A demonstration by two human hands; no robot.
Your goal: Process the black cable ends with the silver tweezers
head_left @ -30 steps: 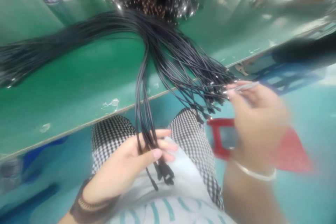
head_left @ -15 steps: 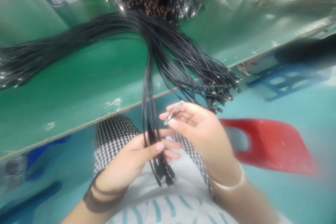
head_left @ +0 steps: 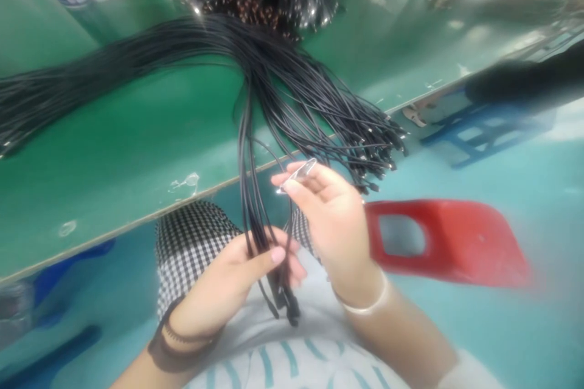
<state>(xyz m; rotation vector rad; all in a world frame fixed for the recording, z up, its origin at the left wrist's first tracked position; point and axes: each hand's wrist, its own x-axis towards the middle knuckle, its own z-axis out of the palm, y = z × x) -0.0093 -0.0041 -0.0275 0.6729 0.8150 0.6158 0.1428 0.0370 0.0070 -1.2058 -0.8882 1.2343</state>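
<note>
- Watching the left hand (head_left: 230,273) curled closed around a bunch of black cables (head_left: 244,194), their connector ends (head_left: 285,304) hanging below it on the near side.
- Right hand (head_left: 331,219) raised just right of the strands, wrist bent, fingertips pinching a slim shiny strip (head_left: 298,174), its long axis tilted up and right.
- From here I see the cables fanning far over the green worktop (head_left: 114,134), with a red plastic seat (head_left: 474,249) to the right.

Head-worn view, facing forward, down — close range
</note>
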